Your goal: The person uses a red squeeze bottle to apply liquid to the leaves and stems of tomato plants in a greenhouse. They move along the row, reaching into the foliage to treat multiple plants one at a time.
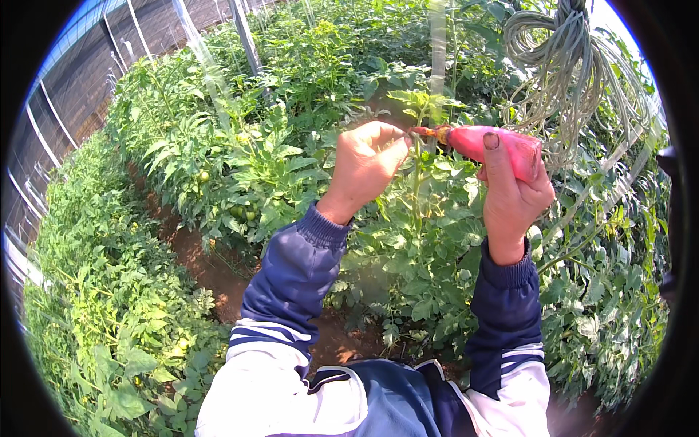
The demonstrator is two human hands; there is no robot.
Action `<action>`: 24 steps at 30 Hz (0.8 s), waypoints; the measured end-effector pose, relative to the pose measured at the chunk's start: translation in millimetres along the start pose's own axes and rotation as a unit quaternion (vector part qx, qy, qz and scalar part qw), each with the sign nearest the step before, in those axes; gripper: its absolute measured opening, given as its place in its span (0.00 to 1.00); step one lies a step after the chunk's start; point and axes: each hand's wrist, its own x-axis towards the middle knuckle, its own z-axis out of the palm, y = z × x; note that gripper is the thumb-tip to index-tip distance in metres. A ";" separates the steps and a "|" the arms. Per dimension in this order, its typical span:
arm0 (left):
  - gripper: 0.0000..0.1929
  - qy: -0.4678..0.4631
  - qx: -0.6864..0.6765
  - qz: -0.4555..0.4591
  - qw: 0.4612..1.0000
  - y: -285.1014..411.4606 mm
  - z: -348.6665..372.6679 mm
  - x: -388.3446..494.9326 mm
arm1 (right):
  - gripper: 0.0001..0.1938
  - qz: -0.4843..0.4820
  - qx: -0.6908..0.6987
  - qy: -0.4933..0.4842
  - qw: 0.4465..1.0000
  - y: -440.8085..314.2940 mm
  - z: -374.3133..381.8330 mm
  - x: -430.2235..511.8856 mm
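Observation:
My right hand [513, 188] grips a pink plastic squeeze bottle [499, 145], held almost level with its thumb on the upper side. The bottle's narrow reddish nozzle [425, 131] points left, close to the fingertips of my left hand [370, 158]. Thumb and forefinger of that hand pinch a small sprig of a tomato plant [416, 191]; my fingers partly cover it, so I cannot tell whether it bears flowers. The plant's upright stem rises just right of these fingertips, behind the nozzle, with a leafy top above.
A looped bundle of pale twine [573, 71] hangs at upper right. Green tomatoes [250, 215] show among the plants at left. A bare soil path [207, 273] runs between rows. A post [246, 35] and clear plastic strips [438, 49] stand behind.

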 end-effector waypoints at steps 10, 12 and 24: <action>0.08 0.045 0.044 0.077 0.995 0.6 3.9 -1.4 | 0.04 0.022 -0.053 0.043 0.997 -4.9 -4.4 -1.9; 0.12 0.061 0.102 0.109 0.987 0.0 2.0 -4.6 | 0.04 0.025 -0.026 0.047 0.998 -6.8 -6.0 -2.2; 0.08 0.122 0.352 0.294 0.880 -5.0 10.6 -6.2 | 0.03 0.029 -0.005 0.041 0.999 -7.7 -8.4 -10.0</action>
